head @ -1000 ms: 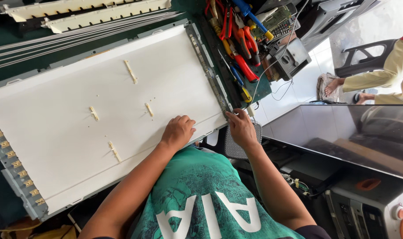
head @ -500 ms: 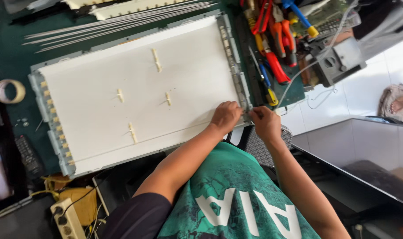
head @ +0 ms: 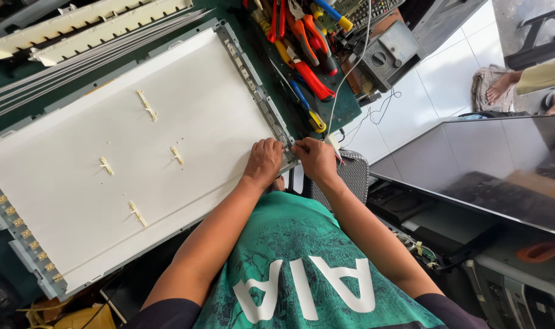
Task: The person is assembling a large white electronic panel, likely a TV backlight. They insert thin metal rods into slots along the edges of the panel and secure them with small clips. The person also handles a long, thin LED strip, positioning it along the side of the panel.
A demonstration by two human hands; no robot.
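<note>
Both my hands, left and right, pinch the white panel's near corner at frame centre, its length running away upper left.

Large white rectangular backlight panel: one, lying on the green bench.
Small cream plastic clips on the panel sheet: four.
Long white ribbed strips beside the panel's far edge: two.
Bare hands at the panel's corner: two, left and right.
Grey box-shaped meter with round dial: one.
Dark flat screen panel leaning at the right: one.
Red-handled hand tools: several; exact count unclear.
</note>
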